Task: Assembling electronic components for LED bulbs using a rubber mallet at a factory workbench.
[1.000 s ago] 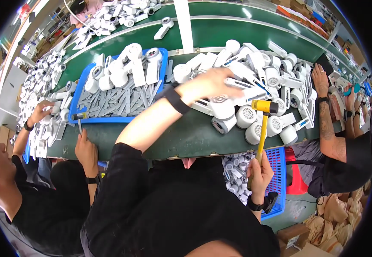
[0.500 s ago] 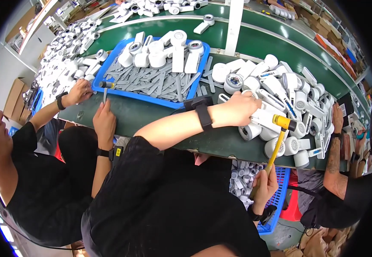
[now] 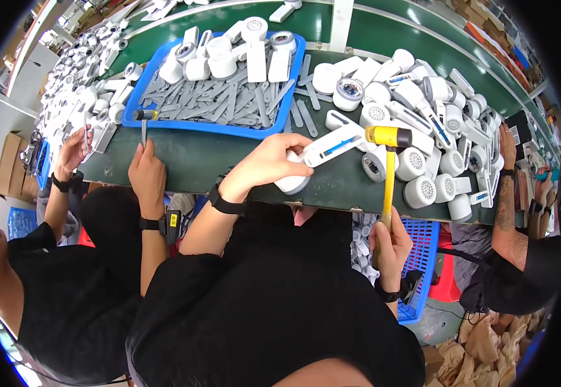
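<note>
My left hand (image 3: 269, 166) grips a white handheld fan (image 3: 335, 144) by its round head, close to the table's front edge. The fan's handle points to the right, and a long slot in it shows a blue strip inside. In my right hand (image 3: 393, 250) is a mallet (image 3: 388, 187) with a yellow handle and a yellow-and-black head. The mallet stands upright, its head just past the end of the fan handle; I cannot tell whether they touch. A heap of similar white fans (image 3: 412, 162) lies to the right, several with open slots.
A blue tray (image 3: 196, 126) holds grey strips and several fans. At left a co-worker's hand (image 3: 147, 174) holds another mallet, and more fans are piled beyond. Another person's arm (image 3: 506, 193) rests at the heap's right side. A blue basket (image 3: 422, 258) stands below the table edge.
My left hand has come from the heap leftward and nearer with a fan. The mallet has shifted slightly left and stands more upright. The left co-worker's hands have moved.
</note>
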{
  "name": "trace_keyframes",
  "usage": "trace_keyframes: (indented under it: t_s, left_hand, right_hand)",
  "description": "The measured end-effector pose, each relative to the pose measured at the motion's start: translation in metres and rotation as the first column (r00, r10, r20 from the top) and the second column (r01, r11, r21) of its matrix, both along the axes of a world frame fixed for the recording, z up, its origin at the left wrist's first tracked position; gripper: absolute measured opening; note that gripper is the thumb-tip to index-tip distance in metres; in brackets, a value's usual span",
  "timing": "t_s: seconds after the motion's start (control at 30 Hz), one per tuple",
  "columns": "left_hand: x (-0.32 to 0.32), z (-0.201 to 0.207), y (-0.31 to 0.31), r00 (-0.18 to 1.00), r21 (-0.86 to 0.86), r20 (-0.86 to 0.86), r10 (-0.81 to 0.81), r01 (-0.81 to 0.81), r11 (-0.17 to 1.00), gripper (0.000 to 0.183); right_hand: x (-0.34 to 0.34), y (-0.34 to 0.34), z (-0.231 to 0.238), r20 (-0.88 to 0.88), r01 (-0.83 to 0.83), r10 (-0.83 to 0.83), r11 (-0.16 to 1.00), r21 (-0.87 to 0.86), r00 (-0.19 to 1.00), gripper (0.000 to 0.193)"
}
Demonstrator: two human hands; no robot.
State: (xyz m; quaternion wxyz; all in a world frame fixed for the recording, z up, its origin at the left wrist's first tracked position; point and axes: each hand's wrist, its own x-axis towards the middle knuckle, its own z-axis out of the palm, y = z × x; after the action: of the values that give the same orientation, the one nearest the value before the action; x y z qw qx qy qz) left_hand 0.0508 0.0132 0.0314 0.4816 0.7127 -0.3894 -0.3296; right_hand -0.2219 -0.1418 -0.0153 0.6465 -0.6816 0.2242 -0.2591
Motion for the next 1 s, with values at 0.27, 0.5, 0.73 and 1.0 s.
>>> trace_keyframes:
  t_s: [0.27,0.5,0.73,1.0]
  left_hand:
    - [0.002,0.011,0.015,0.958,0.105,0.281,-0.058,0.030,0.994,0.048]
    - [-0.026,-0.015,-0.009,0.504,0.057,0.858,-0.102,0.104,0.993,0.024]
    - [-0.038,-0.010,-0.015,0.474,-0.081,0.874,-0.106,0.358,0.930,0.007]
    - [0.005,-0.020,-0.020,0.711,-0.201,0.683,-0.168,0.403,0.893,0.010]
  right_hand:
    - [0.012,0.019,0.006,-0.030,-0.013,0.014,1.000,0.018,0.999,0.044]
    - [0.007,0.026,0.007,-0.028,0.030,-0.029,0.999,0.033,0.999,0.043]
    - [0.007,0.024,0.008,-0.002,0.000,0.000,1.000,0.022,1.000,0.043]
    - [0.011,0.021,-0.001,-0.017,0.008,-0.008,1.000,0.014,1.000,0.044]
